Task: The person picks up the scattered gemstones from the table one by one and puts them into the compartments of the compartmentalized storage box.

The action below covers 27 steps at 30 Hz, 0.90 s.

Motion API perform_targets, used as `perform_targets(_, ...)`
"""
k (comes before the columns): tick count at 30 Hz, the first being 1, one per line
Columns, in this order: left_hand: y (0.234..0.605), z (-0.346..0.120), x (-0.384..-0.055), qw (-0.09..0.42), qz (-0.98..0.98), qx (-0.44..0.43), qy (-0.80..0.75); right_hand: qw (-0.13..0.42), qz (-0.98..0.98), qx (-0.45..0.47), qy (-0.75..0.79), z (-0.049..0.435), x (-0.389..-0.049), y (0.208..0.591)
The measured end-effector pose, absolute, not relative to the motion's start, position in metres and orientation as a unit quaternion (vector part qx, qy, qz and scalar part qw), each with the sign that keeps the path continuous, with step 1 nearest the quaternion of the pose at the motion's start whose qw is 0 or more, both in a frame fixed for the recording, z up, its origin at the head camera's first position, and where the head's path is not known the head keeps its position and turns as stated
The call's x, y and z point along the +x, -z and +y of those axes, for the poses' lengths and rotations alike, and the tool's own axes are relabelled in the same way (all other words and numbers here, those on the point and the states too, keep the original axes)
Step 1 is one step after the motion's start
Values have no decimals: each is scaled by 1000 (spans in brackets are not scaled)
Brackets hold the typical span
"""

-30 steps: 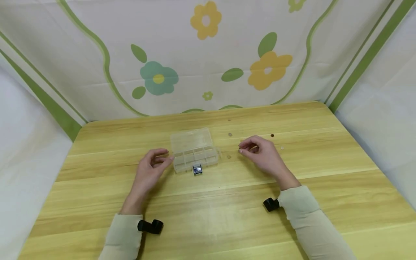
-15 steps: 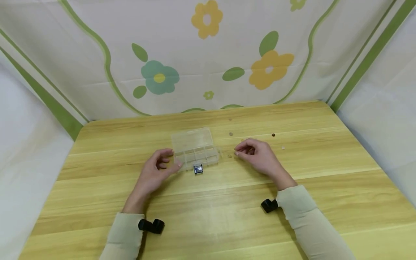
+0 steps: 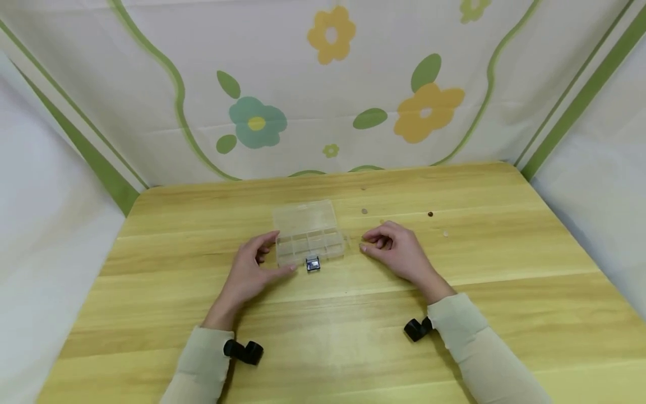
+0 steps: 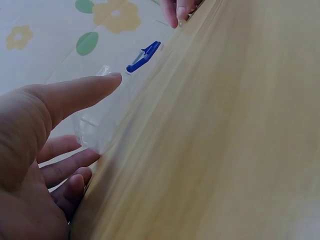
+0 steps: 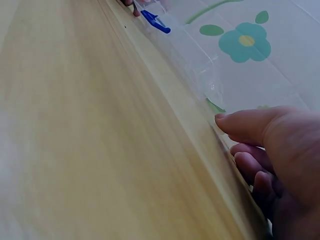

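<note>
Most of the clear, rectangular plastic compartment box (image 3: 318, 242) shows uncovered from the head camera, near the middle of the yellow wood-grain table (image 3: 323, 342). Its thin, clear plastic lid (image 3: 305, 217) is laid back on the far side, which leaves the compartments reachable from above. A small blue plastic latch (image 3: 313, 264) sits at the front edge, facing the person.

The left hand (image 3: 249, 275) spans the box's left end, spread wide: thumb stretched along the front, the other fingers at the side. It probably serves to stop so light a box from sliding; how firmly it presses, I cannot tell.

The right hand (image 3: 398, 252) is just beside the right end, thumb and forefinger tips nearly together, a posture suited to tiny things. Whether it pinches anything, I cannot tell. Beyond it, 3 small round pieces, dark brown (image 3: 430, 214), grey (image 3: 364, 211) and pale (image 3: 445, 234), lie well apart, so each could be taken without disturbing its neighbours.

Only the left wrist view shows a tiny pale spot (image 4: 181, 23) at the right fingertips, either a piece or a nail. The right wrist view reveals the bent fingers beneath that thumb, while the compartments read clearly only from the head.
</note>
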State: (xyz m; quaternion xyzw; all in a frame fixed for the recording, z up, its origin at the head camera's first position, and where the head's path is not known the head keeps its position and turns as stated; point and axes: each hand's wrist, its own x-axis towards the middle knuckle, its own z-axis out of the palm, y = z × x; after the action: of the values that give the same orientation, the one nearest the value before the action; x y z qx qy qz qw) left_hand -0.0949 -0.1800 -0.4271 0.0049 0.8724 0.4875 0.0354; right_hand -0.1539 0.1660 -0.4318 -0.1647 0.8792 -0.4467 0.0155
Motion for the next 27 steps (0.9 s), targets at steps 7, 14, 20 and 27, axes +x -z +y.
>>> perform_targets(7,429,-178,-96,29,875,5,-483,-6,885,-164,436,163,-154,439)
perform_targets(14,429,-179,-94,25,875,0,-483,-2,890,-171,423,160,-153,439)
perform_targets(20,428,-178,-95,23,874,-9,-485,-2,893,-174,414,158,-154,436)
perform_targets(27,431,-176,-93,20,874,-5,-486,-1,893,-170,416,160,-151,438)
